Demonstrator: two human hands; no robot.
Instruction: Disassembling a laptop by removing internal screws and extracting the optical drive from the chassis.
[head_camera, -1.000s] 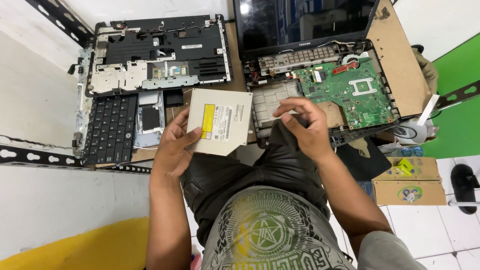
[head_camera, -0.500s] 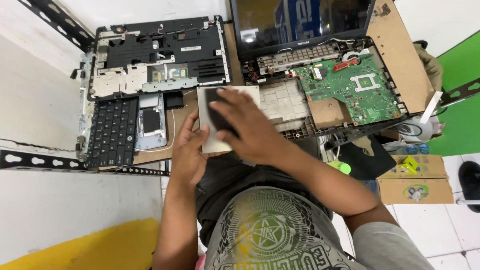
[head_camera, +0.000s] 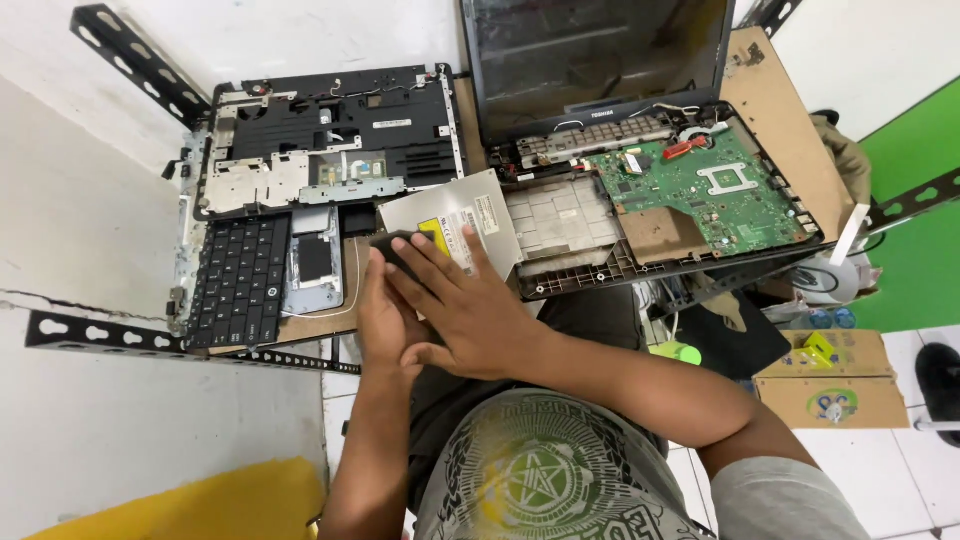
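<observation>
Head view: you hold the grey optical drive (head_camera: 455, 228) over the tabletop (head_camera: 340, 318) edge between dismantled laptop base (head_camera: 690, 200) and palmrest panel (head_camera: 330, 140), left hand (head_camera: 385, 320) cupping beneath, right hand (head_camera: 460, 300) fingers spread flat on top; seemingly mid-removal, keyboard (head_camera: 235, 285) crowding left.
</observation>
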